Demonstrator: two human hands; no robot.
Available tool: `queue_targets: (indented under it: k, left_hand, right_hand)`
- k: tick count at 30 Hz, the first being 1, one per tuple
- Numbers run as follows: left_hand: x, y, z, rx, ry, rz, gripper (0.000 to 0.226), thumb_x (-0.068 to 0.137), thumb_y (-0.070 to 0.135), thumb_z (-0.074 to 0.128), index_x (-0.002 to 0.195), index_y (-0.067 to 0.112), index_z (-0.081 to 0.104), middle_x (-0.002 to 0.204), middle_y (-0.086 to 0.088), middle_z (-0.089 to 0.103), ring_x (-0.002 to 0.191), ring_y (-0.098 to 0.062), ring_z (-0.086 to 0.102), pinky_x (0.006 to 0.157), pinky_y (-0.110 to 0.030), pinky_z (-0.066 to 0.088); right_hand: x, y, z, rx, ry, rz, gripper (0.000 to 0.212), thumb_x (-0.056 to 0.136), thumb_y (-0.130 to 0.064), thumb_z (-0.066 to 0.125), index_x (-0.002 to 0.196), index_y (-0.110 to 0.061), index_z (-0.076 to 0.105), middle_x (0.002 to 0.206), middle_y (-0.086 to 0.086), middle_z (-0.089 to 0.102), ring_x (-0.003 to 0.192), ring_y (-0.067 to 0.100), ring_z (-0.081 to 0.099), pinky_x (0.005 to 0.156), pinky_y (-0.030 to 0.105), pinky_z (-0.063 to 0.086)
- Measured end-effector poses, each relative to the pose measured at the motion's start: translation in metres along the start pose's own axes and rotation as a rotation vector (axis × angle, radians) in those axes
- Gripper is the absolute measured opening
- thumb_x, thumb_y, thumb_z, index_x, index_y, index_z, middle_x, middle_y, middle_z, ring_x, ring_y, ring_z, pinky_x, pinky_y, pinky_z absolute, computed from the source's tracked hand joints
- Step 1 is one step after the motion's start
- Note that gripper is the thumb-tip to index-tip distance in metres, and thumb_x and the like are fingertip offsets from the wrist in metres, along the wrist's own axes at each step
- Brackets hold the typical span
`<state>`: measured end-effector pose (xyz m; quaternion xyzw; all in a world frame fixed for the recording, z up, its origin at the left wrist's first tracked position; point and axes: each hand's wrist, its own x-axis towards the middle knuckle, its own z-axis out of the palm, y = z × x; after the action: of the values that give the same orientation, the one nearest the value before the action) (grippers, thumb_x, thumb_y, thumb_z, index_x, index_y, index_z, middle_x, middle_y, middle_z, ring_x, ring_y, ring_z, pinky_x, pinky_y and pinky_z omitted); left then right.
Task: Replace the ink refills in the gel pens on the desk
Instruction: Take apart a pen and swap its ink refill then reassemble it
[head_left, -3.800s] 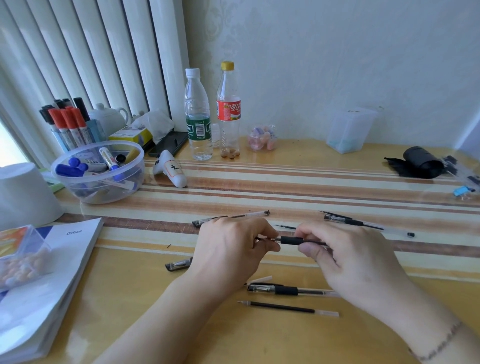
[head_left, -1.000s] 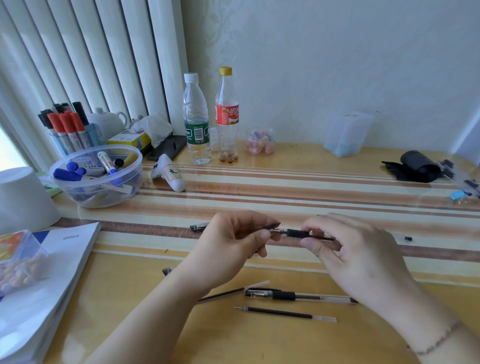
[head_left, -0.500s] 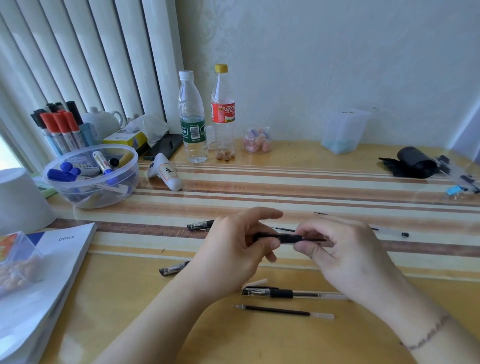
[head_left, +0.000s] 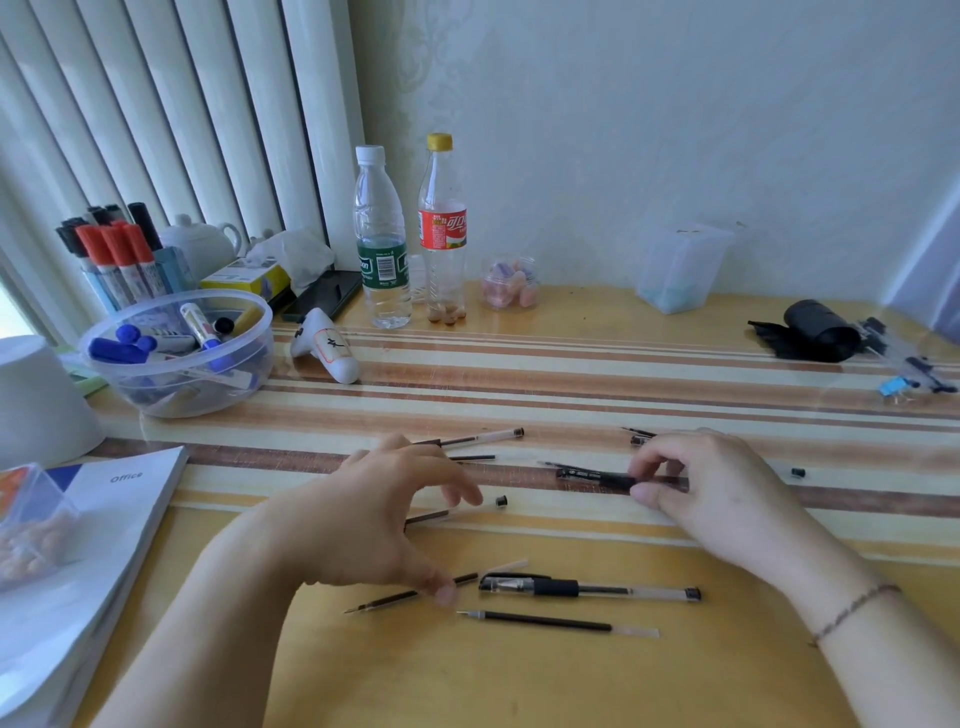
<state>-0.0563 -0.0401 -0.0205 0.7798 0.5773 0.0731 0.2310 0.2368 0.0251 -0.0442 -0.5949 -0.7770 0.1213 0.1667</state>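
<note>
Change: your hands have parted since half a second ago — the left one has let go of the pen.
Left hand (head_left: 384, 512): fingers loose and spread, holding nothing, thumb tip on a refill (head_left: 410, 593) near the desk's (head_left: 571, 675) front edge.
Right hand (head_left: 711, 488): pinches the pen (head_left: 592, 475) mid-desk.
Assembled pen (head_left: 587, 588): lies toward the front edge — a second refill (head_left: 556, 622) just in front of it.

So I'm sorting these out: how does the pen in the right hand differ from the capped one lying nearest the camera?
The right hand pinches the held pen just above the desk; the capped pen lies flat, untouched. The held pen's bare tip points left with no cap on it; the capped pen's tip is covered by a clipped cap. Both have black grips.
</note>
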Motion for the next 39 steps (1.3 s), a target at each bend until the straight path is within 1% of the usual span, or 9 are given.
queue_targets:
  k: [3, 6, 11, 15, 22, 25, 28, 32, 39]
  left_hand:
    - [-0.001, 0.000, 0.002, 0.041, -0.045, -0.026, 0.068, 0.063, 0.053, 0.081, 0.120, 0.055, 0.044, 0.114, 0.033, 0.041, 0.114, 0.002, 0.037, 0.098, -0.028, 0.038]
    - [-0.001, -0.003, 0.003, 0.026, -0.023, -0.037, 0.061, 0.072, 0.046, 0.077, 0.122, 0.054, 0.042, 0.111, 0.031, 0.046, 0.105, 0.003, 0.045, 0.089, -0.023, 0.045]
    - [0.005, -0.009, 0.010, 0.076, 0.108, -0.002, 0.031, 0.088, 0.028, 0.059, 0.115, 0.043, 0.056, 0.098, 0.027, 0.053, 0.089, 0.000, 0.055, 0.080, -0.021, 0.050]
    - [0.013, -0.012, 0.016, 0.100, 0.249, 0.026, 0.027, 0.090, 0.022, 0.057, 0.110, 0.040, 0.061, 0.094, 0.026, 0.053, 0.084, -0.003, 0.056, 0.078, -0.028, 0.052]
    - [0.014, -0.015, 0.017, 0.055, 0.284, 0.057, 0.024, 0.087, 0.042, 0.061, 0.111, 0.041, 0.060, 0.097, 0.023, 0.055, 0.086, 0.000, 0.054, 0.077, -0.024, 0.049]
    - [0.021, -0.020, 0.017, -0.033, 0.491, 0.039, 0.020, 0.089, 0.038, 0.061, 0.108, 0.031, 0.064, 0.097, 0.019, 0.057, 0.087, -0.001, 0.054, 0.073, -0.019, 0.045]
    - [0.030, -0.032, 0.020, -0.025, 0.684, -0.135, 0.020, 0.092, 0.025, 0.060, 0.111, 0.025, 0.064, 0.104, 0.012, 0.058, 0.096, -0.014, 0.054, 0.078, -0.027, 0.044]
    - [0.041, -0.042, 0.026, -0.025, 0.639, -0.298, 0.018, 0.090, 0.028, 0.063, 0.106, 0.025, 0.069, 0.107, 0.007, 0.061, 0.102, -0.020, 0.051, 0.084, -0.030, 0.042]
    - [0.040, -0.034, 0.021, -0.020, 0.596, -0.324, 0.003, 0.087, 0.030, 0.066, 0.088, 0.031, 0.068, 0.091, 0.013, 0.063, 0.094, -0.019, 0.052, 0.082, -0.039, 0.047]
  right_hand:
    - [-0.001, 0.001, -0.004, 0.065, -0.064, 0.001, 0.021, 0.080, -0.027, 0.074, 0.090, -0.041, 0.063, 0.084, -0.020, 0.062, 0.078, 0.000, 0.056, 0.069, 0.030, 0.052]
    - [-0.001, 0.007, -0.012, 0.079, -0.168, 0.047, 0.026, 0.081, -0.022, 0.073, 0.093, -0.042, 0.062, 0.087, -0.017, 0.062, 0.074, 0.000, 0.053, 0.061, 0.021, 0.042]
    - [0.001, 0.012, -0.019, 0.057, -0.227, 0.046, 0.022, 0.078, -0.025, 0.076, 0.085, -0.041, 0.064, 0.087, -0.016, 0.063, 0.070, 0.003, 0.054, 0.060, 0.021, 0.043]
    - [0.000, 0.013, -0.023, 0.054, -0.263, 0.016, 0.021, 0.074, -0.032, 0.078, 0.086, -0.042, 0.064, 0.088, -0.015, 0.064, 0.070, 0.007, 0.053, 0.066, 0.027, 0.049]
    - [0.000, 0.014, -0.020, 0.043, -0.218, -0.011, 0.016, 0.076, -0.044, 0.073, 0.087, -0.044, 0.062, 0.086, -0.015, 0.064, 0.068, 0.005, 0.054, 0.061, 0.022, 0.046]
    - [0.000, 0.013, -0.019, 0.057, -0.158, -0.013, 0.010, 0.080, -0.047, 0.067, 0.088, -0.043, 0.062, 0.084, -0.017, 0.064, 0.068, 0.006, 0.056, 0.058, 0.021, 0.046]
    - [0.001, 0.012, -0.017, 0.057, -0.046, -0.005, 0.011, 0.082, -0.048, 0.063, 0.090, -0.042, 0.061, 0.082, -0.020, 0.062, 0.068, 0.005, 0.057, 0.057, 0.024, 0.047]
    - [0.001, 0.010, -0.014, 0.057, 0.082, -0.053, 0.014, 0.082, -0.047, 0.063, 0.094, -0.038, 0.063, 0.081, -0.022, 0.063, 0.077, -0.003, 0.054, 0.060, 0.020, 0.040]
    - [-0.002, 0.004, -0.009, 0.028, 0.110, -0.101, 0.016, 0.084, -0.047, 0.061, 0.097, -0.039, 0.063, 0.086, -0.024, 0.062, 0.087, -0.007, 0.050, 0.061, 0.013, 0.035]
